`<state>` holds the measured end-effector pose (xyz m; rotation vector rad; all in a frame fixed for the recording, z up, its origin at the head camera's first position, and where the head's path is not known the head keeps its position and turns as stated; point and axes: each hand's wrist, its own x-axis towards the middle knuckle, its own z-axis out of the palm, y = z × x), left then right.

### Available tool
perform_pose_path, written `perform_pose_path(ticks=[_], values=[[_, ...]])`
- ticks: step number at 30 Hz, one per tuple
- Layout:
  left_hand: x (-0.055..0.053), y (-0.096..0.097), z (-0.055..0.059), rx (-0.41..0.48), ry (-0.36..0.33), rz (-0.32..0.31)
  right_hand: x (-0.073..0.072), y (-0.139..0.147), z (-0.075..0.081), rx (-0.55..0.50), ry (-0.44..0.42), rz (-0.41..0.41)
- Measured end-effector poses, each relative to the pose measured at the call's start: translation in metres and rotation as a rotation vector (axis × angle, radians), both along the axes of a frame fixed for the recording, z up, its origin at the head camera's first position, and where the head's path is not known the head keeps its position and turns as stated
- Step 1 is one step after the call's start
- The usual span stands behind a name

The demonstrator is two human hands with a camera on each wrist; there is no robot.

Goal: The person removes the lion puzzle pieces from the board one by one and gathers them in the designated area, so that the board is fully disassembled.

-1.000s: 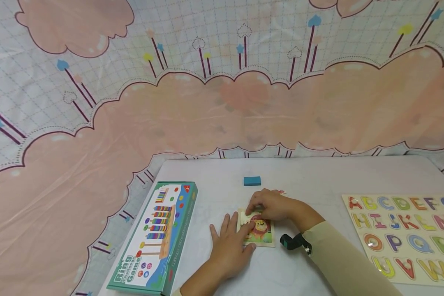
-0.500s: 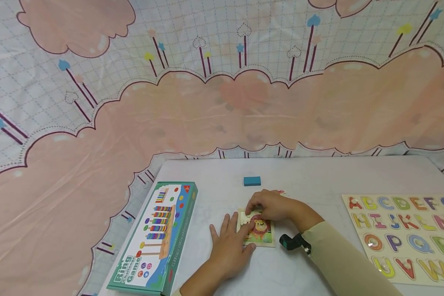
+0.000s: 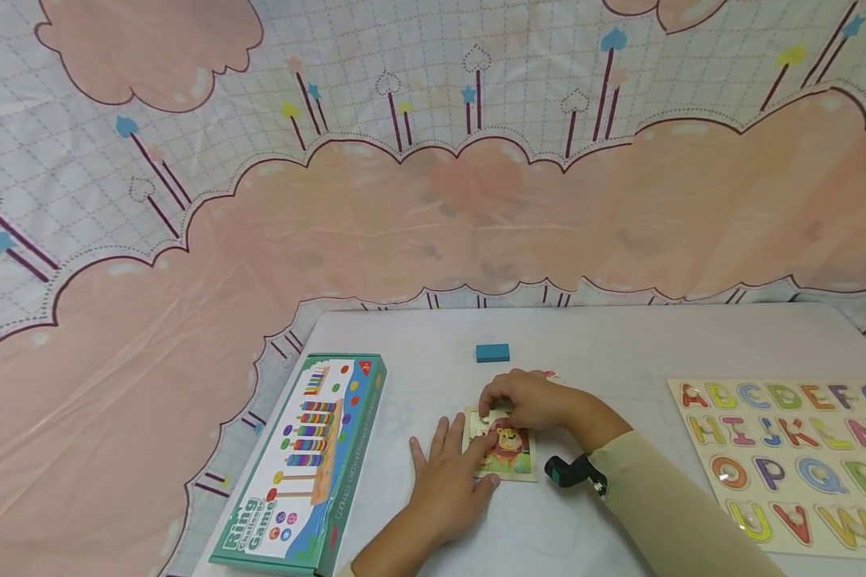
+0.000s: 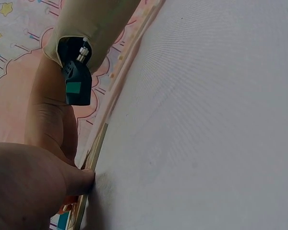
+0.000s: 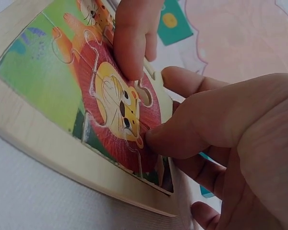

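A small wooden lion jigsaw puzzle (image 3: 508, 466) lies in its pale tray on the white table. My left hand (image 3: 440, 490) is spread flat at its left side, the index finger resting on the picture and the thumb at the near edge. My right hand (image 3: 530, 401) bends over the puzzle's top edge with curled fingers. In the right wrist view its thumb (image 5: 170, 136) presses on the red mane puzzle piece (image 5: 151, 112), while the fingers behind are partly hidden. Beside that piece an uncovered pale patch of tray (image 5: 165, 93) shows, with an open notch.
A ring game box (image 3: 299, 465) lies on the left. Behind the puzzle sits a blue block (image 3: 492, 353). Something small with red on it (image 3: 551, 375) peeks out behind the right hand. An alphabet board (image 3: 787, 465) takes up the right side of the table.
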<state>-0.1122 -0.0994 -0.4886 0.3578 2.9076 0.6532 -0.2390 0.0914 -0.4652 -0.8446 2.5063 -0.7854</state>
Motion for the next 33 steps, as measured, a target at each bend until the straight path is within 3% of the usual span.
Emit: perform_pose_path(ticks=[16,26,33], values=[[-0.0023,-0.0021,0.0031,-0.006,-0.009,-0.011,0.0008,0.0026,0.003,-0.063,-0.023,0.037],[-0.0026,-0.0032,0.0,0.015,0.011,-0.02,0.0013,0.0046,0.0015,-0.066,0.029,0.054],[-0.0006,-0.0033,0.0006,0.004,0.024,-0.03,0.0048,0.006,-0.0002,-0.067,0.113,0.082]])
